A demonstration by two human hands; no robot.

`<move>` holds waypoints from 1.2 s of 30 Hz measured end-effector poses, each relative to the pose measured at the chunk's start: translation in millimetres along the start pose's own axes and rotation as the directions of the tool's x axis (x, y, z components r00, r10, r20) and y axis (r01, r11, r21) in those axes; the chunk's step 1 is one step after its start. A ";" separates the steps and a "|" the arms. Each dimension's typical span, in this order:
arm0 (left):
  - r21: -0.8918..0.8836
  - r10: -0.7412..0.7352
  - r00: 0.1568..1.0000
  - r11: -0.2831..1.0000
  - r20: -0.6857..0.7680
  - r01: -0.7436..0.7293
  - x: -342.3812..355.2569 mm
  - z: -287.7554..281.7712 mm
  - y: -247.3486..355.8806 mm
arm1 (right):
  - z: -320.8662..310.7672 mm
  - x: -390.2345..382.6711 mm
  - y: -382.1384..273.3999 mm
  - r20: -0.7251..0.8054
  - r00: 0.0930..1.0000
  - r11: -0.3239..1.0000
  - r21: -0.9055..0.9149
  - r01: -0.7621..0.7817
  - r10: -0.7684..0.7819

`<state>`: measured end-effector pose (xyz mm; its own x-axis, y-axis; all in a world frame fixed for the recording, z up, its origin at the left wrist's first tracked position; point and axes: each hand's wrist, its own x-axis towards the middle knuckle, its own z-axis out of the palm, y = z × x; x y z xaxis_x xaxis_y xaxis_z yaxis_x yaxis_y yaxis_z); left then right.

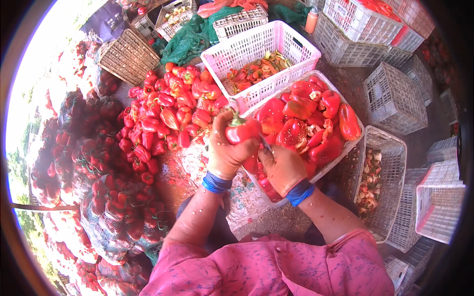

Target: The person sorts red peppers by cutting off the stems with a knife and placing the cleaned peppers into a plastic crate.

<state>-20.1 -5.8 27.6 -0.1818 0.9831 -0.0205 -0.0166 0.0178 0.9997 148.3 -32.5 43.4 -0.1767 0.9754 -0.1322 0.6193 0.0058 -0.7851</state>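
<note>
My left hand (223,157) is wrapped round a red bell pepper (243,130), its green stem pointing up and away from me. Close by on the right, my right hand (283,170) is closed on a small knife; a short piece of its blade (265,141) shows at the pepper's right side, and the handle is hidden in my fingers. Both hands are above the near left part of a white crate (356,134) filled with cut red peppers (292,132), some with pale seeds and cores showing.
Beyond it, a larger white crate (212,63) holds green and orange scraps (261,68). Whole peppers (168,111) are heaped on the floor at left, beside stuffed net sacks (116,217). A crate of cores (371,182) stands at right, with stacked crates (395,96) beyond.
</note>
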 end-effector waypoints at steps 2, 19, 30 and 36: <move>-0.143 -0.005 0.996 0.990 -0.092 -0.008 1.8 2.8 -15.2 | 12.8 -7.1 20.7 0.151 0.984 0.994 0.055 -0.099 0.090; -0.852 -0.136 0.982 0.490 0.133 0.183 55.4 -32.4 -48.3 | 13.4 5.5 46.5 0.317 0.922 0.789 0.497 -0.361 0.222; -0.159 -0.169 0.895 0.954 0.413 0.253 29.8 9.0 -32.1 | -20.7 29.1 47.1 0.323 0.931 0.585 0.727 -0.360 0.172; -0.072 -0.179 0.882 0.970 0.437 0.233 23.1 15.5 -29.1 | -10.0 28.4 55.2 0.122 0.986 0.699 0.695 -0.169 0.116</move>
<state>-8.6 19.3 -1.7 0.2722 0.9431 -0.1912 -0.1293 0.2327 0.9639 185.2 -2.3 2.4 -0.1958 0.9350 -0.2957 -0.0688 -0.3138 -0.9470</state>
